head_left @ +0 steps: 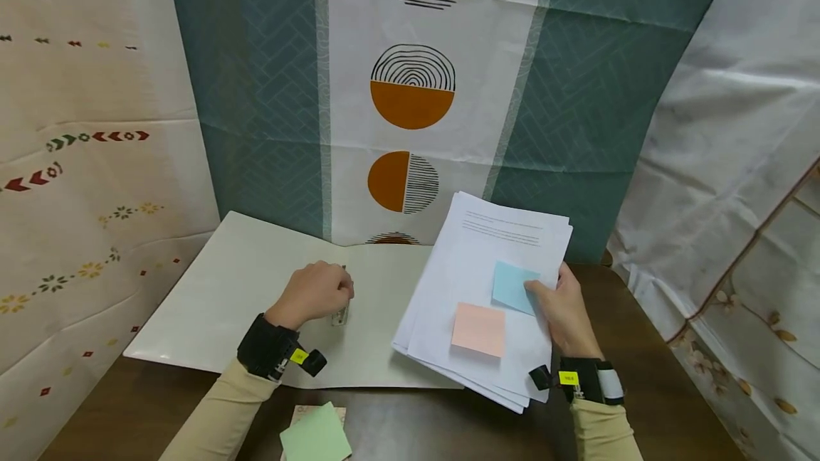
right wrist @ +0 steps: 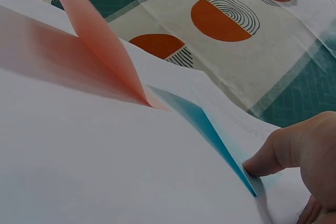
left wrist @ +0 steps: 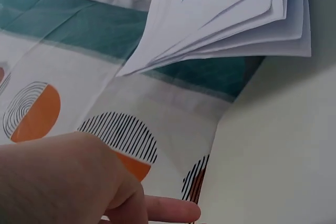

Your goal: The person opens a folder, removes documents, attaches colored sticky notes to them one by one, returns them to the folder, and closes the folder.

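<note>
An open white folder (head_left: 211,290) lies on the table with a metal clip (head_left: 340,316) near its middle. My left hand (head_left: 318,292) is over this clip with bent fingers. Its fingertips are hidden in the head view, while in the left wrist view one finger (left wrist: 173,209) points right. My right hand (head_left: 562,308) grips a stack of white paper (head_left: 442,283) by its right edge, tilted above the folder's right side. The thumb presses on a blue sticky note (head_left: 512,287) on the top sheet. A pink sticky note (head_left: 478,331) is stuck lower left of it.
Green sticky notes (head_left: 317,436) lie on a patterned pad at the table's front edge. The brown wooden table (head_left: 410,422) shows around the folder. A patterned cloth (head_left: 275,91) hangs right behind the folder, with pale cloths (head_left: 724,162) at both sides.
</note>
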`<move>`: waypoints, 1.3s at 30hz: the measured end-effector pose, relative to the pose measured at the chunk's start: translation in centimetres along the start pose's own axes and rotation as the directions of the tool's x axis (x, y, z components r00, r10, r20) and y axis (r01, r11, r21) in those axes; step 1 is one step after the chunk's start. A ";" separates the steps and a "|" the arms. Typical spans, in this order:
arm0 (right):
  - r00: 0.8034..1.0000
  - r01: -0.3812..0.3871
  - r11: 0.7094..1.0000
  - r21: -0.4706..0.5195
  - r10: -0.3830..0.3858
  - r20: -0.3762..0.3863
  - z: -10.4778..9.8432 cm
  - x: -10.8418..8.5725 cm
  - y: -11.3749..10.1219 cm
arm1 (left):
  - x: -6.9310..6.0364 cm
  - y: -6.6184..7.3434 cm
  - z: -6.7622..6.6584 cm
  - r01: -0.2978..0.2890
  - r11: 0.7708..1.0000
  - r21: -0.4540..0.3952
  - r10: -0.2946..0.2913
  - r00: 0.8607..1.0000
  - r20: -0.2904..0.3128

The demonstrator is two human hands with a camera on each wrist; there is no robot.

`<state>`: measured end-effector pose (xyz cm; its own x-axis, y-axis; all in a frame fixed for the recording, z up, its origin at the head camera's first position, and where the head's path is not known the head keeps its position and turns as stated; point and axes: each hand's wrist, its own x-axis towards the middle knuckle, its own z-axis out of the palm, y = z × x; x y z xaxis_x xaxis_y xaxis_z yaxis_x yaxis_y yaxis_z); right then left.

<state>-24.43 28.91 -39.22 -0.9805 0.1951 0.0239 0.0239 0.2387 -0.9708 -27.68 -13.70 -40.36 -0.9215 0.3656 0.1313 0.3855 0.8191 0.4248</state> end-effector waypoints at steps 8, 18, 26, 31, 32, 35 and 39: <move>1.000 -0.024 1.000 0.000 0.024 -0.015 -0.2 -0.1 0.3 | -1.4 -2.3 -1.3 0.067 0.994 0.091 -0.074 0.994 0.084; 0.999 -0.022 1.000 0.001 0.022 -0.025 -0.4 -0.2 0.2 | -2.2 -3.3 -1.4 0.114 0.962 0.248 -0.168 0.964 0.208; 1.000 -0.018 1.000 0.017 0.018 -0.023 -0.7 0.0 0.0 | -2.7 -3.9 -1.5 0.160 0.962 0.220 -0.221 0.931 0.290; 1.000 -0.015 1.000 0.017 0.016 -0.018 -0.7 -0.1 -0.1 | -2.8 -4.2 -0.7 0.173 0.963 0.207 -0.232 0.922 0.309; 1.000 -0.015 1.000 0.016 0.016 -0.017 -0.7 -0.1 -0.1 | -2.7 -4.2 -0.6 0.180 0.965 0.193 -0.235 0.920 0.313; 1.000 -0.020 1.000 0.009 0.020 -0.022 -0.6 -0.1 -0.2 | -2.5 -4.4 -0.3 0.199 0.968 0.154 -0.239 0.915 0.325; 0.999 -0.025 1.000 0.005 0.025 -0.020 -0.7 -0.2 -0.4 | -2.4 -4.6 0.0 0.205 0.970 0.133 -0.239 0.911 0.337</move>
<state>-24.15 29.45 -38.68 -0.9754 0.2205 0.0041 0.0476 0.2290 -0.9723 -27.22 -18.37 -42.60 -0.9150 0.2864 -0.2841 0.1911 0.9280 0.3200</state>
